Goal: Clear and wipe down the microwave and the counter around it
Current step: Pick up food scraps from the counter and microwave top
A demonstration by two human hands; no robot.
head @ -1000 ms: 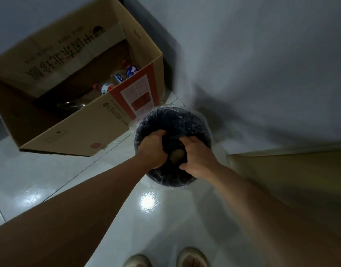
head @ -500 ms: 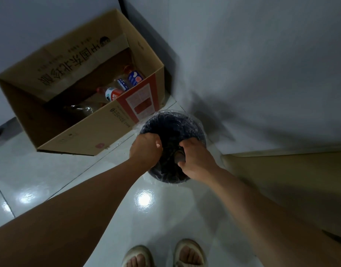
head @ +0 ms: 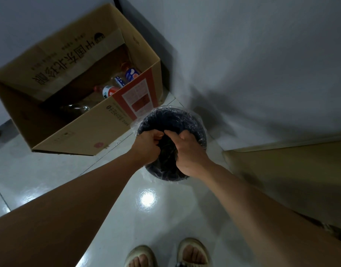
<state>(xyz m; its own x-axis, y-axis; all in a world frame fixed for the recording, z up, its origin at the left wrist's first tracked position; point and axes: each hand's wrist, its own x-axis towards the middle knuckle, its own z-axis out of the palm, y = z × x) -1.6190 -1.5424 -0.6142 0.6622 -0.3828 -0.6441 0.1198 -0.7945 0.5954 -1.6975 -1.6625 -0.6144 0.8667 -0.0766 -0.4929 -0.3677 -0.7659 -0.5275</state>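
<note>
Dark bin (head: 196,128) w/ clear liner (head: 136,125) sits on the floor (head: 50,170), in the corner where the wall (head: 252,64) meets a tan cabinet (head: 291,174). Both hands are over its mouth: left hand (head: 146,146) w/ fingers curled, pinching dark liner material; right hand (head: 188,153) also curled, gripping the same bunched material just beside the left. A cardboard box (head: 79,132) stands just left of the bin, touching or nearly so, w/ bottles (head: 115,85) inside. Sandalled feet (head: 165,255) at the floor's near edge.

A round dark bin (head: 194,130) with clear plastic liner (head: 136,126) stands upright on the floor, under both hands.
</note>
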